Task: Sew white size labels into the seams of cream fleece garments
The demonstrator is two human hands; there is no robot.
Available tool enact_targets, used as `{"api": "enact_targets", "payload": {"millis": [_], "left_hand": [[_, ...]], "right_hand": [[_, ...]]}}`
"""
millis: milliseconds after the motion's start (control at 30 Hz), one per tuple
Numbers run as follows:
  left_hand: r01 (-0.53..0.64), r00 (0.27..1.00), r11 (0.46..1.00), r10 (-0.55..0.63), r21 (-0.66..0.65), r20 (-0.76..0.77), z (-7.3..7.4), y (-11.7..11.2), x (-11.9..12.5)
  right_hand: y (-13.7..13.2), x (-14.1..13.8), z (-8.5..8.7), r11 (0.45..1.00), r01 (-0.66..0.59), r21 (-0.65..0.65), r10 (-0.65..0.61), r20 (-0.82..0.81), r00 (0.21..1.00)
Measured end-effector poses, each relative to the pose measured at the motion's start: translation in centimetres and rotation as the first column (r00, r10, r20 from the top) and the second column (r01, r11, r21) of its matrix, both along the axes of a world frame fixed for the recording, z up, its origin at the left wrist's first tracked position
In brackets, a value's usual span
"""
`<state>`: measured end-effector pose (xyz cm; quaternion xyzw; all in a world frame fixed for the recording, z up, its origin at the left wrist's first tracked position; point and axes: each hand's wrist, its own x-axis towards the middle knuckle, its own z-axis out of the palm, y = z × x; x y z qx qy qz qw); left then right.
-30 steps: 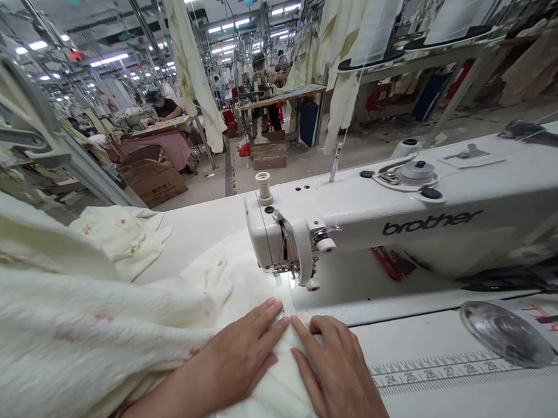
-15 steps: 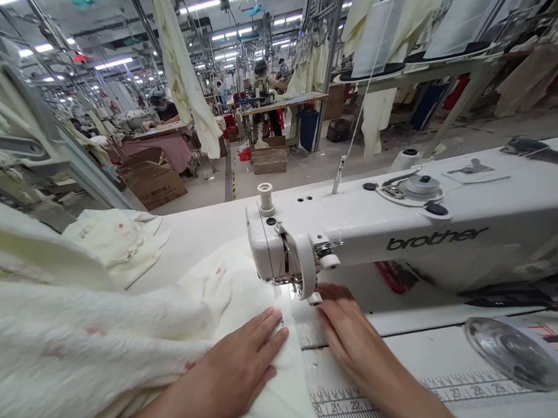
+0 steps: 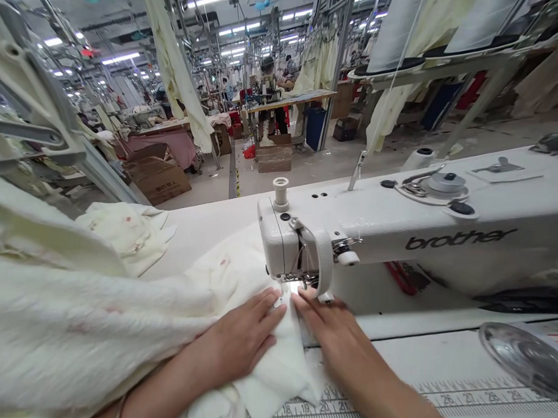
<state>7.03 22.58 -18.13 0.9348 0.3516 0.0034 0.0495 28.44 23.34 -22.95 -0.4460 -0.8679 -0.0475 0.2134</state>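
Left hand (image 3: 240,337) & right hand (image 3: 332,339) spread flat, pressing cream fabric (image 3: 273,361) just before sewing machine (image 3: 397,222) foot; mid-feed, edge needs guiding straight.

Bare left hand (image 3: 238,342), bare right hand (image 3: 334,336), thin pale bangle (image 3: 119,409) on left forearm (image 3: 158,388)

Noted: a garment factory, one large sewing floor. Our bench carries a white Brother sewing machine (image 3: 388,225) with a printed ruler strip (image 3: 474,395) along the tabletop and cream cloth (image 3: 74,311) heaped beside it. Big thread cones (image 3: 395,30) stand on a rack behind. Pale garments (image 3: 172,59) hang from overhead rails, under rows of strip lights (image 3: 119,58). Farther down the floor we see a person (image 3: 267,80) at another work table (image 3: 292,100), with cardboard boxes (image 3: 157,180) standing about on the bare concrete floor (image 3: 307,173).
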Motion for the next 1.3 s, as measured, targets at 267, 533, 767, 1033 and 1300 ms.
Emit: {"api": "enact_targets", "payload": {"millis": [267, 533, 767, 1033, 1300], "left_hand": [[-0.012, 1.000, 1.000, 0.011, -0.025, -0.029, -0.2, 0.2, -0.4], [-0.018, 1.000, 0.999, 0.017, -0.040, -0.019, -0.1, 0.3, -0.5], [0.002, 0.999, 0.999, 0.000, -0.035, 0.039, 0.1, 0.6, -0.4], [0.001, 0.996, 0.999, 0.003, -0.040, 0.094, -0.5, 2.0, -0.8], [-0.016, 0.993, 0.999, 0.020, -0.033, 0.119, -1.0, 2.7, -1.0]], "right_hand": [[-1.6, -1.2, -1.1, 0.993, 0.064, 0.103, -0.060, -0.047, 0.997], [-1.5, -1.3, -0.9, 0.995, 0.064, 0.071, -0.060, -0.054, 0.997], [-1.6, -1.1, -1.0, 0.993, 0.069, 0.093, -0.063, -0.070, 0.996], [-1.6, -1.2, -0.9, 0.992, 0.097, 0.079, -0.093, -0.057, 0.994], [-1.8, -1.2, -1.8, 0.994, 0.085, 0.075, -0.077, -0.101, 0.992]]}}
